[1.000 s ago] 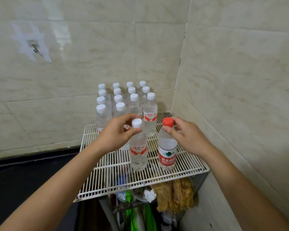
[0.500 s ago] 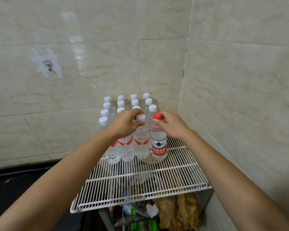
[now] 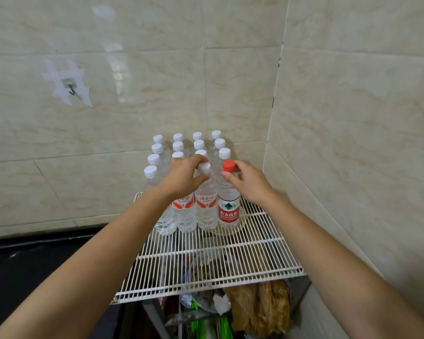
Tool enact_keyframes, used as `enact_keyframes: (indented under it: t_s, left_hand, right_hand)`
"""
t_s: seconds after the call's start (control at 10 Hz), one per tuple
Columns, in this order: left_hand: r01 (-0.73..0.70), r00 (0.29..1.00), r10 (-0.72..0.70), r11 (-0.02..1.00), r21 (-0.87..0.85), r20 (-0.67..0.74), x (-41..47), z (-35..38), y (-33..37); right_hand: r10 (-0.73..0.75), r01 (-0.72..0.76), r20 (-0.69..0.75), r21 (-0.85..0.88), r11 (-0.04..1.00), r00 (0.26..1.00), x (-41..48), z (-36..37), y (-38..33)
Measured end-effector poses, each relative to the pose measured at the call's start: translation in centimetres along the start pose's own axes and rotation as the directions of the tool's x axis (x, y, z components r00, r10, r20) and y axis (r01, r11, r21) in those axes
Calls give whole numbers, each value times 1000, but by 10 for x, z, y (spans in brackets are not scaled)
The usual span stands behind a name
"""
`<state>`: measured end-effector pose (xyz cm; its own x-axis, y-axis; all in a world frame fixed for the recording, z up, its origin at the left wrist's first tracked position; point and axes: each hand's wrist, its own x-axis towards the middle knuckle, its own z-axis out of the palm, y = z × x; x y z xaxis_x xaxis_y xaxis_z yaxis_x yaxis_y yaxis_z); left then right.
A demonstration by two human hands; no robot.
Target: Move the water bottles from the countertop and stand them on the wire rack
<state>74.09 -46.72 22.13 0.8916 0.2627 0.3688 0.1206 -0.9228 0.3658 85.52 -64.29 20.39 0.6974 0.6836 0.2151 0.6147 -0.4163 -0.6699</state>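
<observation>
Pushed back against the rows (image 3: 198, 144): left hand (image 3: 181, 178) pinches white-capped bottle (image 3: 206, 206), right hand (image 3: 249, 184) pinches red-capped bottle (image 3: 228, 212).

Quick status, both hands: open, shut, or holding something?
Left hand: grips the neck of the white-capped bottle.
Right hand: grips the neck of the red-capped bottle.
</observation>
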Motion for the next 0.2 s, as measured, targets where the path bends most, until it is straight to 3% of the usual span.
enact_keyframes:
  t_s: [0.1,0.2]
  left_hand:
    - [-11,991,-5,992,-122,-131,-13,-16,9]
    - [-32,912,-9,995,-93,-409,-52,-6,13]
  right_hand:
    - [36,-37,22,60,997,999,-9,-3,5]
    - [70,-61,-134,72,996,989,-16,-7,8]
